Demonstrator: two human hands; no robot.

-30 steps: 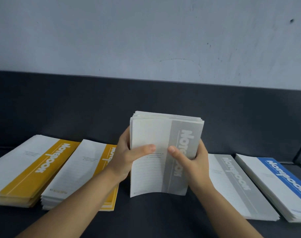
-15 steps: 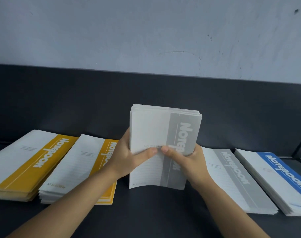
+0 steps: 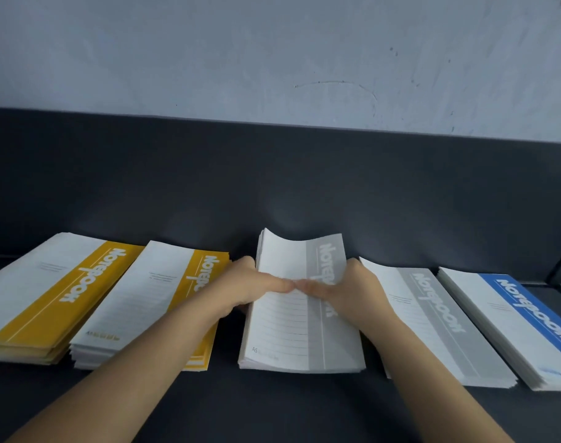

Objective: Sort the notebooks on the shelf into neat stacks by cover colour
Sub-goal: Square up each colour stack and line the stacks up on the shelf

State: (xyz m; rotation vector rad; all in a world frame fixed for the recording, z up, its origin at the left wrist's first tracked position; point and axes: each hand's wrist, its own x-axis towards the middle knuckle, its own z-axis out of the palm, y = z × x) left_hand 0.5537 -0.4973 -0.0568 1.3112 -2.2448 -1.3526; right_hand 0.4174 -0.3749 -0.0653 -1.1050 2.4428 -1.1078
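A bundle of grey-striped notebooks (image 3: 301,334) lies almost flat on the dark shelf (image 3: 272,407), its far end still raised and curved. My left hand (image 3: 250,289) grips its left edge and my right hand (image 3: 346,290) grips its right edge, thumbs meeting on the top cover. Left of it lie two yellow-striped stacks, one at the far left (image 3: 45,298) and one closer (image 3: 145,308). To the right sit another grey-striped stack (image 3: 432,324) and a blue-striped stack (image 3: 516,327).
A dark back panel (image 3: 272,180) rises behind the shelf, with a pale wall (image 3: 272,52) above it. A thin black frame bar (image 3: 560,263) stands at the far right. Bare shelf surface runs along the front.
The grey bundle stood upright on its lower edge between my hands; it has since been tipped back and lowered onto the shelf. Both hands moved down with it.
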